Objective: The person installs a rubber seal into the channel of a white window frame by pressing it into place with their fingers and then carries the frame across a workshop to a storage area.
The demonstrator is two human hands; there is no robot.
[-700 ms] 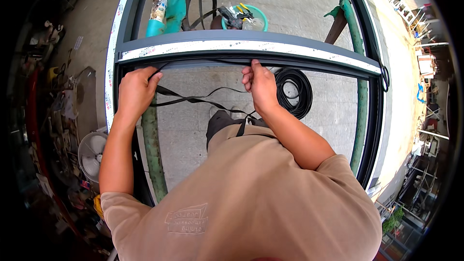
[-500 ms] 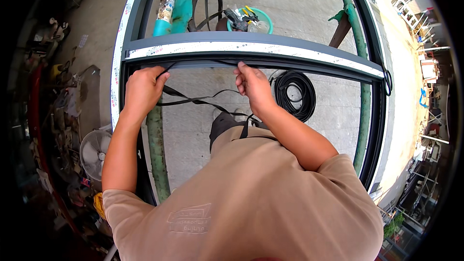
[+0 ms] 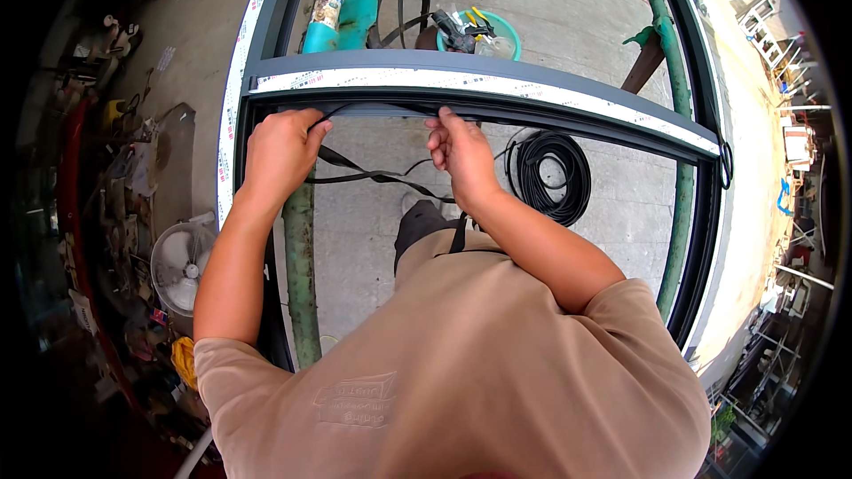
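Observation:
A thin black rubber sealing strip (image 3: 377,107) runs between my hands along the inner edge of the dark grey window frame's crossbar (image 3: 479,87). My left hand (image 3: 284,151) is closed near the crossbar's left end, pinching the strip between thumb and fingers. With its fingers curled, my right hand (image 3: 461,158) has thumb and forefinger at the strip under the middle of the crossbar; the exact contact is partly hidden. Loose twisted lengths of strip (image 3: 373,176) hang below my left hand. To the right of my right hand lies a coil of black strip (image 3: 550,179) on the floor.
Green pipe supports (image 3: 303,275) stand below the frame on both sides. Beyond the crossbar are a turquoise tub (image 3: 501,35) of tools and a turquoise clamp-like part (image 3: 342,13). A white fan (image 3: 180,268) and clutter lie at the left. A small black loop (image 3: 727,165) hangs at the right frame edge.
The whole view has shifted slightly. My right hand has moved a little left along the crossbar, nearer to my left hand, and the strip between them lies in a smoother arc.

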